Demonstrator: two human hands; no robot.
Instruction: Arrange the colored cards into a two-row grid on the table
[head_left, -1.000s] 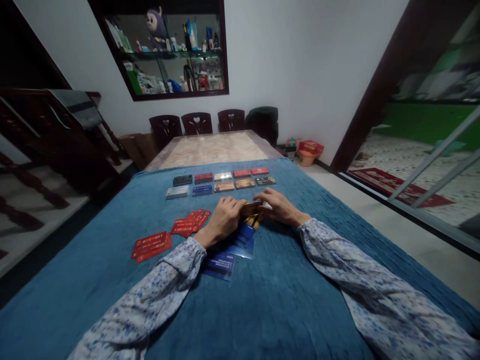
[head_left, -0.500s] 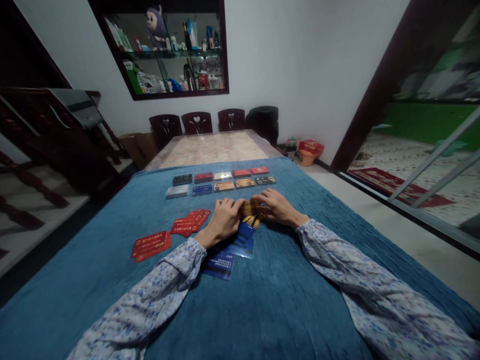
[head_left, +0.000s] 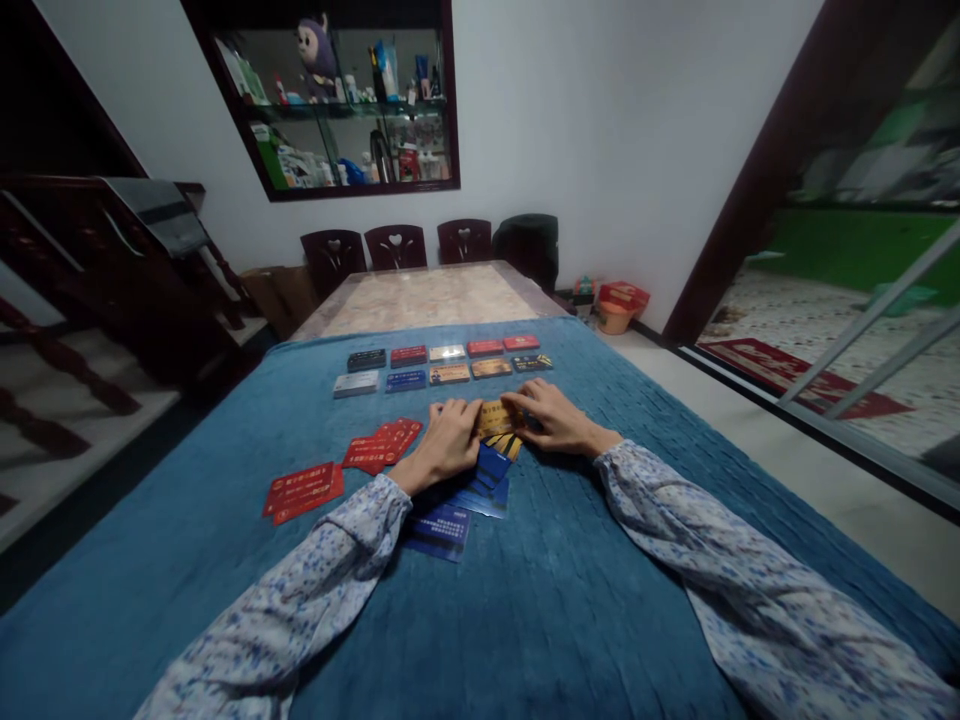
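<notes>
Between my two hands is a gold card [head_left: 498, 417], perhaps with others under it. My left hand [head_left: 451, 440] grips its left end between thumb and fingers. The right end is pinched by my right hand [head_left: 553, 417]. Beneath it, black-and-yellow striped cards [head_left: 504, 445] fan out, partly covered. Blue cards [head_left: 480, 488] lie closer to me, overlapping, and another dark blue card [head_left: 441, 530] is partly under my left wrist. Left of my left hand are two groups of red cards, one nearer [head_left: 304, 492] and one farther [head_left: 381, 445].
Two rows of card stacks [head_left: 448, 373] stand beyond my hands on the blue cloth [head_left: 570, 580]. Past the cloth, the bare tabletop [head_left: 435, 290] reaches toward dark chairs [head_left: 395, 246] by the wall. A shelf cabinet [head_left: 360, 188] is set into the wall.
The gold card has tilted so its face catches more light and shows more plainly between my hands. Both hands stay in nearly the same place; the laid-out cards have not moved.
</notes>
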